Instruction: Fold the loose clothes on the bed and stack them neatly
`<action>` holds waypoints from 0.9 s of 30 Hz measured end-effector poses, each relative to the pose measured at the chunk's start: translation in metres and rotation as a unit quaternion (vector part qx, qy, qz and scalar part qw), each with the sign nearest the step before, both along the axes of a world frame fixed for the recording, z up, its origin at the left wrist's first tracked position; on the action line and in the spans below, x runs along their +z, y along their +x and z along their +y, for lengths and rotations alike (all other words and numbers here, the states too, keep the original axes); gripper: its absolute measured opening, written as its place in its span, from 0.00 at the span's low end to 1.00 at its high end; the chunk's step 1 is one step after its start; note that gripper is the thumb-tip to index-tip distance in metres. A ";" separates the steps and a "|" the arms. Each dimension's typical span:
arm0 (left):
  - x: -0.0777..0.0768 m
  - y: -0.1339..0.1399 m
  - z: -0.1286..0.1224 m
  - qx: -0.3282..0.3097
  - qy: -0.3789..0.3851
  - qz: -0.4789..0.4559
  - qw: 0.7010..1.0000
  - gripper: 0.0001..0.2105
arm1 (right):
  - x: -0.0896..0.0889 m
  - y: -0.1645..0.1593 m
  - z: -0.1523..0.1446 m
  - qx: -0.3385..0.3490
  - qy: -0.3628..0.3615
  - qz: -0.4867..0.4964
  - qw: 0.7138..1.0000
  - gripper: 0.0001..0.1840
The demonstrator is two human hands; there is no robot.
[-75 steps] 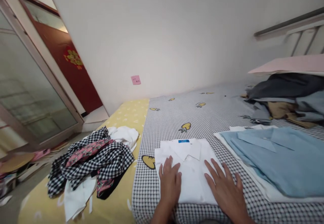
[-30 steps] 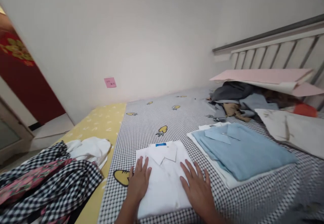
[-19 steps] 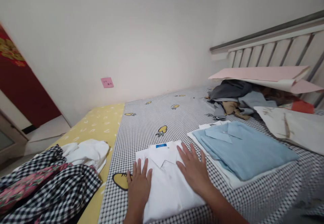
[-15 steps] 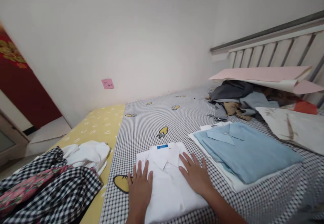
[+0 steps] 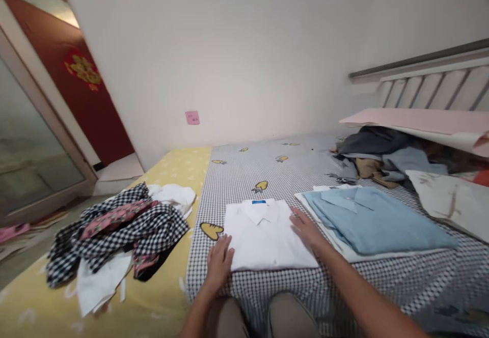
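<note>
White shirt (image 5: 269,238), folded with its collar upward, is laid flat on the checked bedsheet (image 5: 239,175), just beyond the wearer's knees (image 5: 290,315). Its left edge is met by the left hand (image 5: 220,260) and its right edge by the right hand (image 5: 305,227), the fingers of both held open. To the right, a folded blue shirt (image 5: 382,221) is stacked on white cloth (image 5: 353,256); to the left, rumpled clothes (image 5: 126,231) are heaped on yellow bedding (image 5: 183,167).
</note>
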State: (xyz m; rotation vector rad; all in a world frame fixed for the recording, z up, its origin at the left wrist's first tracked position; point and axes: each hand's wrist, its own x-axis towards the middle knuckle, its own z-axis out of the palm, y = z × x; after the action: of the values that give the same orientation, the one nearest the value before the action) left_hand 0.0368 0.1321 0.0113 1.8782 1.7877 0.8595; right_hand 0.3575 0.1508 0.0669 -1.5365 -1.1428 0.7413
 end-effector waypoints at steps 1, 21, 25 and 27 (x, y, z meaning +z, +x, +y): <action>-0.005 -0.005 -0.014 0.004 0.016 -0.023 1.000 0.22 | 0.003 0.000 -0.013 -0.019 0.022 0.015 0.999 0.29; 0.016 -0.018 -0.032 -0.122 0.182 0.334 0.917 0.18 | -0.083 -0.102 -0.142 0.145 -0.139 0.670 0.715 0.29; 0.024 -0.022 -0.029 -0.117 0.229 0.351 0.900 0.21 | -0.094 -0.107 -0.135 0.205 -0.114 0.647 0.726 0.35; 0.024 -0.023 -0.034 -0.116 0.266 0.357 0.888 0.22 | -0.096 -0.109 -0.130 0.216 -0.090 0.654 0.720 0.38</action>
State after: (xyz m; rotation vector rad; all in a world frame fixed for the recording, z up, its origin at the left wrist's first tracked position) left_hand 0.0142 0.0979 0.0348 3.0050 1.7291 0.6464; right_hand 0.2481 0.0203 -0.0293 -0.4784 -0.2703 1.8754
